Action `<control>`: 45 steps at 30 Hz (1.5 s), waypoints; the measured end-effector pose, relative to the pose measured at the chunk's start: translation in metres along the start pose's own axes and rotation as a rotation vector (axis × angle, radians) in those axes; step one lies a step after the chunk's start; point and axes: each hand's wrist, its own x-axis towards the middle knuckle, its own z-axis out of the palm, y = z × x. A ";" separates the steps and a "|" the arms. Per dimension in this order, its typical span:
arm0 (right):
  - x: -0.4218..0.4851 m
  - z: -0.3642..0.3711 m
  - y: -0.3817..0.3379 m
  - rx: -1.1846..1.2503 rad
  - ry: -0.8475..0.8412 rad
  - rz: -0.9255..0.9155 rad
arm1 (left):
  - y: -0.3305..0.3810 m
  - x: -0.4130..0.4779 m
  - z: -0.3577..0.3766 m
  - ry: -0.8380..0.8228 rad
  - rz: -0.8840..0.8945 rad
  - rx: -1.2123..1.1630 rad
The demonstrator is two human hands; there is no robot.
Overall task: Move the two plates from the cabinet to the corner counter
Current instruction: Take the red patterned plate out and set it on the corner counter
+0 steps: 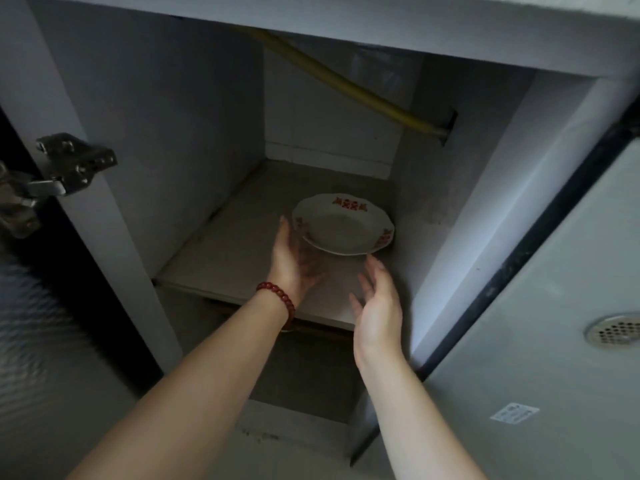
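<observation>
A white plate (341,226) with a scalloped rim and red patterns sits on the shelf (225,258) inside the open cabinet, towards its right wall. I see only this one plate and cannot tell whether another lies under it. My left hand (294,261), with a red bead bracelet on the wrist, is at the plate's left rim. Its thumb is beside the edge and its fingers are under the plate. My right hand (377,306) is open, palm turned inward, just in front of the plate's near edge and apart from it.
A yellow hose (346,81) runs diagonally across the cabinet's upper back. A metal hinge (69,164) sticks out from the left frame. To the right is a grey panel (554,306) with a round perforated metal disc (614,329). A dark lower compartment lies beneath the shelf.
</observation>
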 end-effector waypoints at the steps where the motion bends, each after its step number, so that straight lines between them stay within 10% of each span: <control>1: -0.001 -0.001 -0.001 -0.008 -0.003 -0.005 | 0.000 0.002 0.000 -0.006 -0.003 -0.019; 37: -0.027 -0.012 -0.007 -0.059 -0.098 -0.017 | 0.013 0.000 -0.009 -0.009 -0.014 -0.255; 41: -0.029 -0.011 -0.008 -0.061 -0.114 -0.021 | 0.006 -0.003 -0.004 0.045 0.074 0.171; 45: -0.028 -0.012 -0.009 -0.014 -0.131 -0.016 | -0.005 0.005 -0.030 -0.079 0.492 1.557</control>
